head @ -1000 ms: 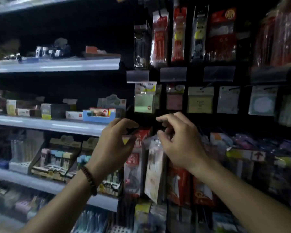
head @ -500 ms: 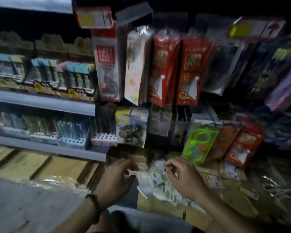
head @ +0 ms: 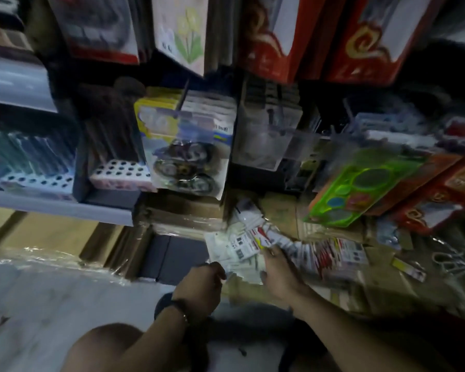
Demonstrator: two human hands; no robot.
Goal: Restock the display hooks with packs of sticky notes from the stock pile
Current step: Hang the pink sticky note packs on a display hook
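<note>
1. My right hand (head: 279, 275) is down on the stock pile (head: 314, 253). Its fingers are bent over the top of some packs of sticky notes (head: 242, 248) and the thumb is below them, so it pinches those packs.
2. My left hand (head: 202, 285) is just beside it at the left edge of the same pile, fingers curled. The blur keeps me from telling whether it grips a pack or only touches one. A dark beaded bracelet (head: 177, 307) sits on that wrist.
3. The pile is a loose fan of white packs with red and black print. It lies on taped cardboard boxes (head: 279, 213) that stand on the floor (head: 38, 304), below the hanging goods.
4. On the grey shelf (head: 57, 205) to the left stand two perforated pen trays. The left tray (head: 35, 181) has pens standing in its holes, and the right tray (head: 121, 170) shows mostly open holes.
5. A clear hanging bag (head: 185, 151) above the boxes holds what look like rolls of tape under a yellow and white header.
6. To the right, a green stencil pack (head: 360, 189) leans over the boxes, next to red packs (head: 440, 191).
7. Larger red packs (head: 365, 36) and a card with a flower print (head: 183, 30) hang along the top.
</note>
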